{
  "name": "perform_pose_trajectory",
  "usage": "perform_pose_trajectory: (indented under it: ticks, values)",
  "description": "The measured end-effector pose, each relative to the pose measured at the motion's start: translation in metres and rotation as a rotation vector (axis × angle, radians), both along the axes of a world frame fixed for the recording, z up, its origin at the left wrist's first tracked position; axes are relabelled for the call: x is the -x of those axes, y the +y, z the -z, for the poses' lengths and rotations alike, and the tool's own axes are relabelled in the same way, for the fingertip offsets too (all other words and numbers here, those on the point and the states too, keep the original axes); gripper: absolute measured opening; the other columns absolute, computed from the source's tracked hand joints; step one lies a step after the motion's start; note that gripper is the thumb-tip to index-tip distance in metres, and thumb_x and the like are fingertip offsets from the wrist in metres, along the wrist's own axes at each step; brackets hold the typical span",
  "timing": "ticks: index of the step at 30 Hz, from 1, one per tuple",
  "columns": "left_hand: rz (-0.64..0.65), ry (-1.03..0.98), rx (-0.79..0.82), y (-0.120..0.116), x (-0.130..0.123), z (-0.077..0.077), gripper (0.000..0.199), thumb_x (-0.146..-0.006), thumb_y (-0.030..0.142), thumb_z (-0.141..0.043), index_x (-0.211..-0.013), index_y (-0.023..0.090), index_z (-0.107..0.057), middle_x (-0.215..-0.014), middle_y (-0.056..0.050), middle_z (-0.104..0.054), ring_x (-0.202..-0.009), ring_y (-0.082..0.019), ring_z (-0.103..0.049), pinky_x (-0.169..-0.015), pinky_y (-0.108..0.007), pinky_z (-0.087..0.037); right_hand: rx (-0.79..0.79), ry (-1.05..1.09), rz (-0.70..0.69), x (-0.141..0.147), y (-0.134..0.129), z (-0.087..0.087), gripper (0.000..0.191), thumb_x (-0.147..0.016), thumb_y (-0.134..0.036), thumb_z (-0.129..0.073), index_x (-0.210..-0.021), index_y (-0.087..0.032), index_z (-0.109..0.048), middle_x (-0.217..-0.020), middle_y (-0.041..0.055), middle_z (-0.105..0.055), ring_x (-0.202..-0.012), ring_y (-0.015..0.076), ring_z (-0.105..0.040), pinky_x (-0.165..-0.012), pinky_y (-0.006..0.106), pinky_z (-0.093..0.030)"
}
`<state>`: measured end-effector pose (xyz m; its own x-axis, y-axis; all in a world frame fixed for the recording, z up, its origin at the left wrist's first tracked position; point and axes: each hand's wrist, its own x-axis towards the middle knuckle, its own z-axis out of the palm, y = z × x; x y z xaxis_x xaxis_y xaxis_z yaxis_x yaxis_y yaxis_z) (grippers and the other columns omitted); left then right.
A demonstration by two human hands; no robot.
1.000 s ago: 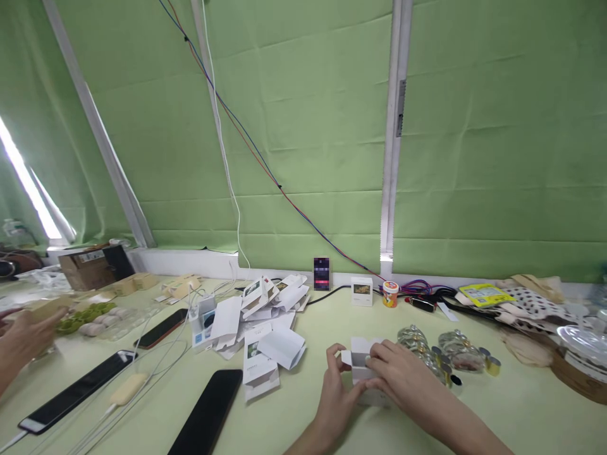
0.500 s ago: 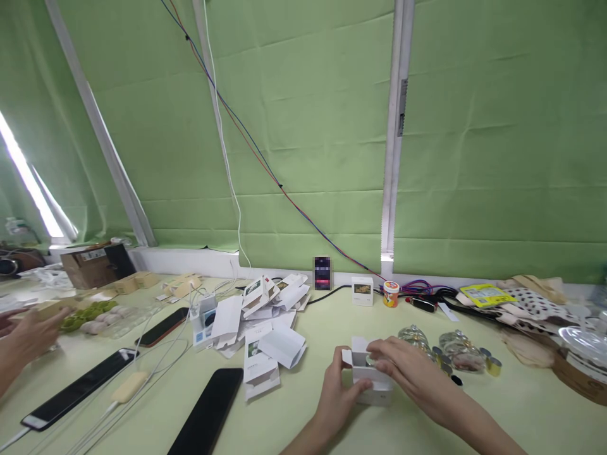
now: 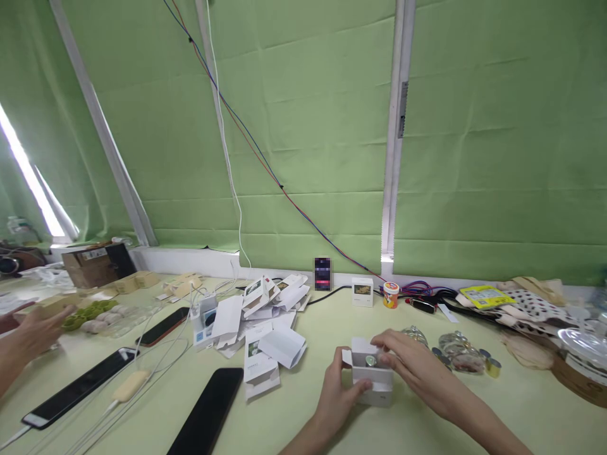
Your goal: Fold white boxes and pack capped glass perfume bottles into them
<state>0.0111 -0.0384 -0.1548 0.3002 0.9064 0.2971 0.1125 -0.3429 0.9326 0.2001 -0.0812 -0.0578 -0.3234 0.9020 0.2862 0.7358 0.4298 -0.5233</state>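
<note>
My left hand point(image 3: 339, 392) grips the near left side of a small white box point(image 3: 374, 395), its thumb on the front wall. The box stands upright on the table with its top flaps up. Inside it shows a small round greenish item point(image 3: 370, 361). My right hand point(image 3: 412, 366) reaches over the box's right rim, its fingers bent at the opening; whether they hold anything is hidden. Just beyond that hand lie clear wrapped bundles point(image 3: 459, 351) and small gold-rimmed caps point(image 3: 493, 367).
Flattened white cartons point(image 3: 270, 341) are piled left of centre. A black phone point(image 3: 208, 411) lies nearer. At the back stand a white box point(image 3: 362, 292) and an orange tub point(image 3: 391, 295). Another person's hand point(image 3: 40, 335) is at far left, near green items point(image 3: 88, 314).
My right hand's fingers have shifted slightly right and up at the box opening, showing more of the round item inside. My left hand keeps its hold.
</note>
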Motion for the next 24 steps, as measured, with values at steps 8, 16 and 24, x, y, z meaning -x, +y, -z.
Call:
perform_pose_trajectory:
  ticks: [8, 16, 24]
  values:
    - [0.012, 0.017, 0.001, 0.001, 0.001, -0.003, 0.032, -0.072, 0.025, -0.069, -0.096, 0.02, -0.05, -0.091, -0.002, -0.066, -0.085, -0.021, -0.057, -0.076, -0.027, -0.043, -0.088, 0.028, 0.1, -0.018, 0.023, 0.015, 0.031, -0.094, -0.029, -0.034, -0.113, -0.02, -0.056, -0.115, 0.0107, -0.061, -0.11, 0.0236, -0.055, -0.093, 0.04, -0.043]
    - [0.02, 0.025, -0.021, 0.0, 0.001, -0.003, 0.031, -0.073, 0.027, -0.069, -0.097, 0.02, -0.05, -0.089, -0.002, -0.066, -0.083, -0.02, -0.057, -0.074, -0.027, -0.042, 0.002, 0.034, 0.103, -0.018, 0.02, 0.018, 0.038, -0.094, -0.025, -0.03, -0.128, -0.021, -0.047, -0.112, 0.0098, -0.065, -0.108, 0.0222, -0.057, -0.092, 0.04, -0.044]
    - [0.041, 0.01, -0.028, 0.002, 0.0, 0.0, 0.032, -0.074, 0.027, -0.069, -0.096, 0.02, -0.047, -0.086, 0.0, -0.064, -0.081, -0.019, -0.056, -0.073, -0.026, -0.041, 0.035, 0.015, 0.061, -0.013, 0.014, 0.008, 0.034, -0.095, -0.03, -0.031, -0.119, -0.022, -0.054, -0.091, 0.0053, -0.07, -0.098, 0.0229, -0.06, -0.087, 0.036, -0.044]
